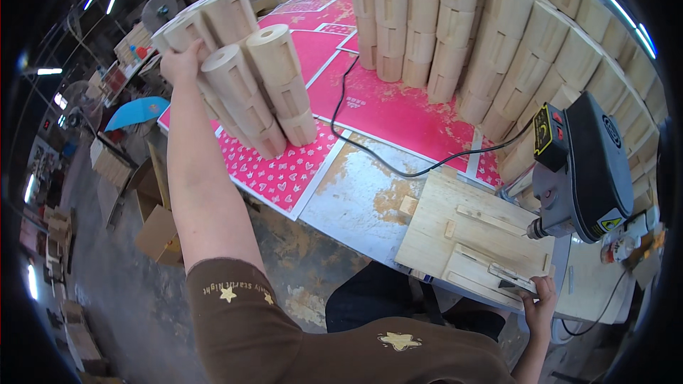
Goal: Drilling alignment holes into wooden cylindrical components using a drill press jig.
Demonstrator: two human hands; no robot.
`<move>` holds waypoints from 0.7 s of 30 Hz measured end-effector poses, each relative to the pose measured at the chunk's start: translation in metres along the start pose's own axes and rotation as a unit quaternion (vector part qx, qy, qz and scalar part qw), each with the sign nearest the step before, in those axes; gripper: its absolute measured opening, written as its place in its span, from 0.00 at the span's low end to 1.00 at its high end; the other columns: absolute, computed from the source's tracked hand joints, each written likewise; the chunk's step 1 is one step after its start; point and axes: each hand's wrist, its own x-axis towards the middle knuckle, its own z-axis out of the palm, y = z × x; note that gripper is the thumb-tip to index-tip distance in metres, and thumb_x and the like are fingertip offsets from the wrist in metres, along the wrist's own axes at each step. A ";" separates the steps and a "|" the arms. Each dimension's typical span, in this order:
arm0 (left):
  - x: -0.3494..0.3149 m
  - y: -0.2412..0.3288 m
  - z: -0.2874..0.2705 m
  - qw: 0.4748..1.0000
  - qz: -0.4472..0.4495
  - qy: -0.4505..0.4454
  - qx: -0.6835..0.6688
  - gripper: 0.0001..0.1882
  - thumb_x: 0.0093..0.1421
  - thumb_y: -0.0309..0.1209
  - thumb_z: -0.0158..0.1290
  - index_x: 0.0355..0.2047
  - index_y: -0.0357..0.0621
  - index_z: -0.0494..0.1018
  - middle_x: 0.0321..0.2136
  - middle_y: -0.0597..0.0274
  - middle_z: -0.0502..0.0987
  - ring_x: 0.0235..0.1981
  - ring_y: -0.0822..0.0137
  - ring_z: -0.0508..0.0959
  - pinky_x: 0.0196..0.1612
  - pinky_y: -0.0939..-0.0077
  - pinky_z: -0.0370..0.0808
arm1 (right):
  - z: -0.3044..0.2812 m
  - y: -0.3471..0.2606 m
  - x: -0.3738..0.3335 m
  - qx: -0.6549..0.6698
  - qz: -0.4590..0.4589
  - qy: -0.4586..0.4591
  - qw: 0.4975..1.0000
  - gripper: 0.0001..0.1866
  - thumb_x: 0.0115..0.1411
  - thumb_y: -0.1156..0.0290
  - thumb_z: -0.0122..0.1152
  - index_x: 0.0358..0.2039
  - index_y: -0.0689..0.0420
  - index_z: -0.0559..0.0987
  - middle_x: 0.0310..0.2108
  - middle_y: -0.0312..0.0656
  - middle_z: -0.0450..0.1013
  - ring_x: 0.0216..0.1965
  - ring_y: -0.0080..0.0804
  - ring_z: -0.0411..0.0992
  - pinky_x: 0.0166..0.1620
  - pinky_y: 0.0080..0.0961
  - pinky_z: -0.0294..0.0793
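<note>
At the far left, my left hand reaches up to a group of stacked pale wooden cylinders. Its fingers are closed round an upper wooden cylinder; part of the grip is hidden. Beside it stand more stacked cylinders, several with round holes in their ends and notches in their sides. My right hand is low on the right, its fingers closed at the end of a thin pale strip on a flat wooden jig. Above the jig is a grey and black drill press, its chuck pointing down beside the board.
Tall rows of stacked cylinders line the back and right of the table. Pink printed sheets with sawdust cover the tabletop. A black cable runs across to the drill. Cardboard boxes and a blue umbrella are at left.
</note>
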 end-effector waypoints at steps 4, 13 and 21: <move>0.002 -0.024 0.011 0.999 0.014 0.001 -0.029 0.41 0.37 0.59 0.62 0.41 0.34 0.75 0.37 0.44 0.77 0.41 0.49 0.77 0.46 0.62 0.72 | -0.003 -0.001 0.001 0.002 -0.008 -0.011 1.000 0.18 0.33 0.80 0.64 0.30 0.60 0.73 0.27 0.45 0.68 0.33 0.48 0.65 0.36 0.37 0.64; -0.148 0.020 -0.039 0.925 0.062 -0.063 -0.369 0.30 0.59 0.38 0.54 0.55 0.31 0.60 0.48 0.48 0.68 0.46 0.63 0.70 0.48 0.73 0.68 | -0.023 0.019 0.003 -0.002 -0.016 -0.020 1.000 0.17 0.40 0.74 0.67 0.33 0.59 0.74 0.30 0.45 0.69 0.36 0.48 0.67 0.39 0.37 0.66; -0.395 0.095 -0.127 0.820 0.058 -0.325 -0.469 0.16 0.62 0.21 0.44 0.51 0.35 0.63 0.52 0.54 0.64 0.52 0.65 0.65 0.54 0.72 0.65 | -0.063 0.065 0.073 0.085 -0.027 0.068 0.994 0.18 0.50 0.65 0.65 0.40 0.57 0.74 0.40 0.42 0.70 0.46 0.40 0.67 0.50 0.33 0.64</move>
